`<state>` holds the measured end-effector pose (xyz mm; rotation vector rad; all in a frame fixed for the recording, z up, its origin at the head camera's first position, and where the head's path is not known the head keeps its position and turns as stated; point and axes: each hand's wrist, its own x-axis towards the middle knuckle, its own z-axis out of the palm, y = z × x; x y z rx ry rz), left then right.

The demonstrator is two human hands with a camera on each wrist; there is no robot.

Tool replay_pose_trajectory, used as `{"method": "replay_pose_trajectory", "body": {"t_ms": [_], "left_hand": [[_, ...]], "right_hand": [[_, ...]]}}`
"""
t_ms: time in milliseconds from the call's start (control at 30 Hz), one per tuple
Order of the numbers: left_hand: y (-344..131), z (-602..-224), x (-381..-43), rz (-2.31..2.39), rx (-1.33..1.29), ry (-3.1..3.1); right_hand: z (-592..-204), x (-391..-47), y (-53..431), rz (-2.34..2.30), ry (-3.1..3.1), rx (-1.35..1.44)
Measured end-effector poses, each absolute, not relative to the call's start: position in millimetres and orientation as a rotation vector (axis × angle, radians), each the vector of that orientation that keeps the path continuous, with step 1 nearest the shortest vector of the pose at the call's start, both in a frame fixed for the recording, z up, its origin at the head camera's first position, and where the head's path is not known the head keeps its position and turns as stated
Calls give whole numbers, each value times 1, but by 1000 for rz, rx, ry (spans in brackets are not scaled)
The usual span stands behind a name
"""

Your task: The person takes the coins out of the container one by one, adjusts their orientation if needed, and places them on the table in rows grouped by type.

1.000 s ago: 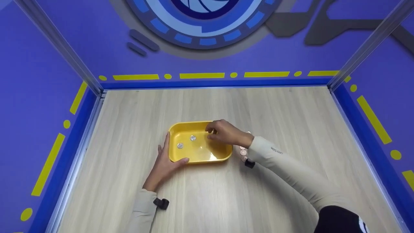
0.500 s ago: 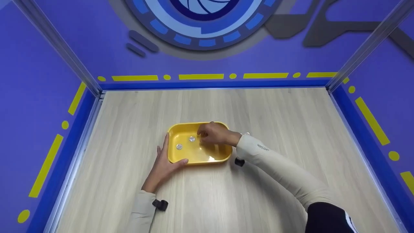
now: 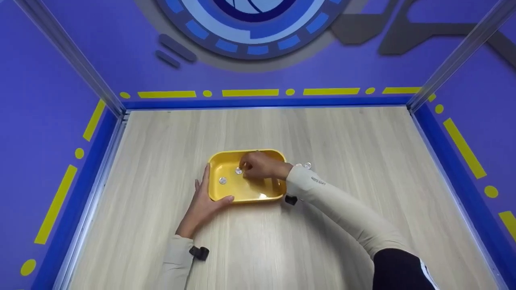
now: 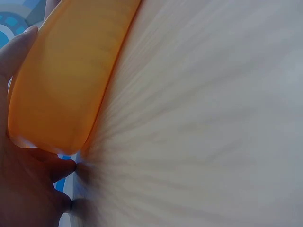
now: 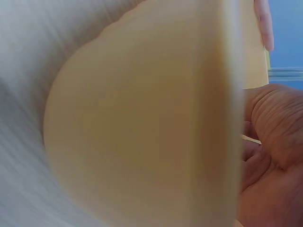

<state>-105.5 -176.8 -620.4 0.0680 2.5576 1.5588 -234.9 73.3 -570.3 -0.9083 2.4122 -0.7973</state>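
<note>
A yellow plastic tray (image 3: pixel 252 195) sits on the table. My left hand (image 3: pixel 205 203) grips its left end, thumb over the near rim and fingers along the left side; the left wrist view shows the fingers under the tray's corner. Inside lie two silver coins (image 3: pixel 223 181), the second coin (image 3: pixel 238 170) right by my right fingertips. My right hand (image 3: pixel 260 165) reaches in over the right rim, fingers curled with thumb and fingertips close together low over the tray floor. I cannot tell whether a coin is between them. In the right wrist view the tray wall (image 5: pixel 128 118) hides the fingertips.
Two more coins (image 3: pixel 308 165) lie on the wooden table (image 3: pixel 250 249) beyond the right sleeve (image 3: pixel 338 201). Blue and purple panels (image 3: pixel 250 80) enclose the table at the back and both sides.
My right hand has moved left and lower inside the tray, toward the coin nearest it. Its sleeve now covers the copper coins seen right of the tray earlier. The left hand keeps its hold.
</note>
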Motion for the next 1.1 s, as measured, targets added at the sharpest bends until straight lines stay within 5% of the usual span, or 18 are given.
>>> {"method": "replay_pose_trajectory", "body": {"t_ms": [1100], "left_hand": [[-178,-624,-105,1548,77,2584]], "right_hand": [[-570,-220,64,-609,2403,-950]]}}
